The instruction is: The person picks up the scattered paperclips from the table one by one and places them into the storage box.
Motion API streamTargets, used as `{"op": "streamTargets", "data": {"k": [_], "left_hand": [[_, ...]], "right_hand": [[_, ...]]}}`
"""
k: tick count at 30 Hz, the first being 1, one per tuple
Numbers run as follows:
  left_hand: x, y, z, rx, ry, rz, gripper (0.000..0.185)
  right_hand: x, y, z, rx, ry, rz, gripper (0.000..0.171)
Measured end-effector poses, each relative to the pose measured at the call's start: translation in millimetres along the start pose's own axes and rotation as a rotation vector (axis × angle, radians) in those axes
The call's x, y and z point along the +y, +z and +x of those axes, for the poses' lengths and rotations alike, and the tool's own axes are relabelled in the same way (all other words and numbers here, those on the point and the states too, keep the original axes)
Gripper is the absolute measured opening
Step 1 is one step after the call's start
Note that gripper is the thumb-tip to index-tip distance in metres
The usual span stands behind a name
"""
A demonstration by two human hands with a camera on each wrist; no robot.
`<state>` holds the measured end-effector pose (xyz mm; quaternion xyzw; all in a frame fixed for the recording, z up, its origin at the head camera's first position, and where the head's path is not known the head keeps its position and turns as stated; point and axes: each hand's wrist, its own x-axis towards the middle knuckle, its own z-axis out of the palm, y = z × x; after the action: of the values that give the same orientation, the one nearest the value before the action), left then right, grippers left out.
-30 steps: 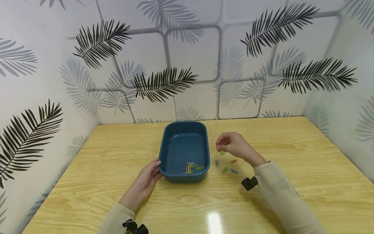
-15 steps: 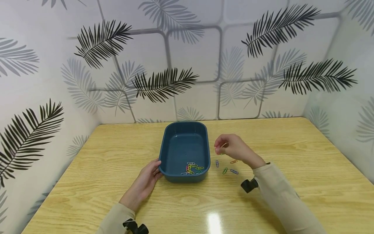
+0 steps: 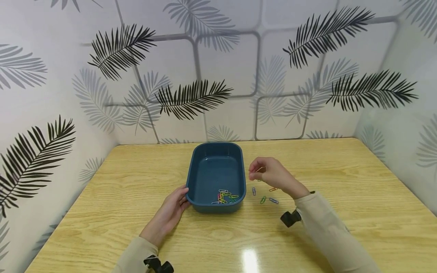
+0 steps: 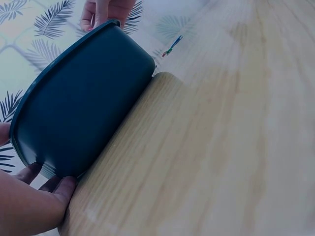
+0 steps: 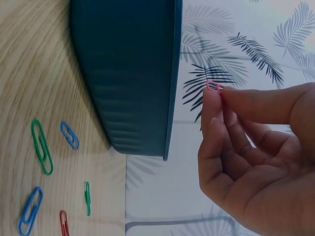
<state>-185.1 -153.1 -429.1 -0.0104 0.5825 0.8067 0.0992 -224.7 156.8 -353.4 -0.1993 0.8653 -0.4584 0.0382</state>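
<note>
My right hand (image 3: 271,172) pinches a pink paper clip (image 5: 214,87) between thumb and forefinger, just right of a dark blue plastic bin (image 3: 216,208). In the right wrist view the clip stands up beyond the fingertips, level with the bin's rim and apart from it. My left hand (image 3: 170,208) holds the bin at its near left corner, a digit at the rim and other fingertips against the outer wall (image 4: 83,108). Inside the bin, at its near end, lies a small heap of yellow, pink, green and white paper clips (image 3: 222,196).
Loose paper clips lie on the wooden table (image 3: 136,170) right of the bin: a green one (image 5: 42,147), blue ones (image 5: 30,211), a smaller green one (image 5: 87,198) and a red-orange one (image 3: 273,189). A leaf-patterned wall (image 3: 232,113) stands behind the table.
My right hand has moved slightly left, closer to the bin's right side, with the pink paper clip. The left hand and the bin stay in place.
</note>
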Motion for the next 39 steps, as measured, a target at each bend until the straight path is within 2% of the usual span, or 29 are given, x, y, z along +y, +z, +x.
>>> {"op": "streamTargets", "data": {"k": [10,22,32,39], "left_hand": [[-1.0,-0.6,-0.2,-0.012,-0.006,0.004,0.051],[-0.4,-0.4,0.0,-0.014,-0.005,0.006,0.049],[-0.2,-0.6,-0.2,-0.014,-0.007,-0.003,0.05],[-0.4,-0.3,-0.5,-0.007,-0.008,-0.008,0.05]], "right_hand": [[-2.5,7.4,-3.1,-0.004,0.008,0.062,0.006],[-9.7,15.0,-5.3,-0.001,0.052,0.281,0.01],[-11.6,24.9,-6.5,-0.001,0.041,0.331,0.008],[-13.6,31.0,-8.9,0.007,0.027,0.322,0.008]]}}
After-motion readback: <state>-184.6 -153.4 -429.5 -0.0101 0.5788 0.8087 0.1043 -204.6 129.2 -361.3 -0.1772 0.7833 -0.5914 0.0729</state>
